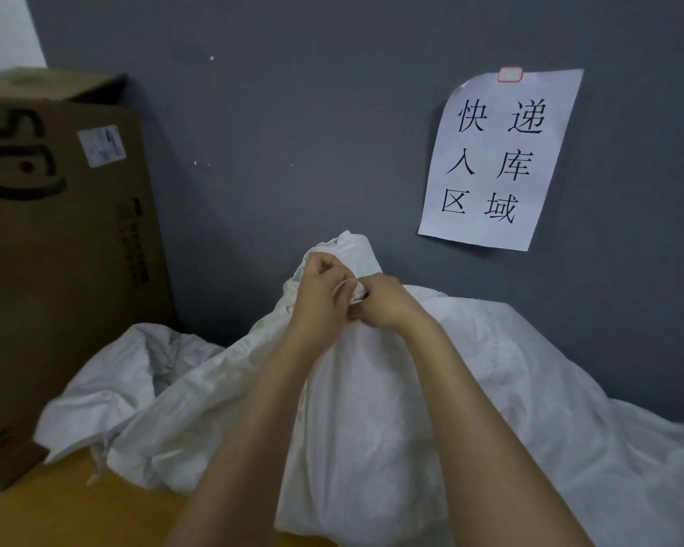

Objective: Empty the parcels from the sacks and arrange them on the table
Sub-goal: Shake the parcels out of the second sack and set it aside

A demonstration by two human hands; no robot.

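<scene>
A full white woven sack stands upright in front of me, its bunched neck pointing up against the grey wall. My left hand grips the gathered neck of the sack with curled fingers. My right hand pinches the same neck just to the right, touching the left hand. A second white sack lies slumped to the right, and a third lies crumpled to the left. No parcels are visible; the sacks hide their contents.
A tall brown cardboard box with a shipping label stands at the left against the wall. A white paper sign with Chinese characters is taped to the grey wall. A tan wooden surface shows at the lower left.
</scene>
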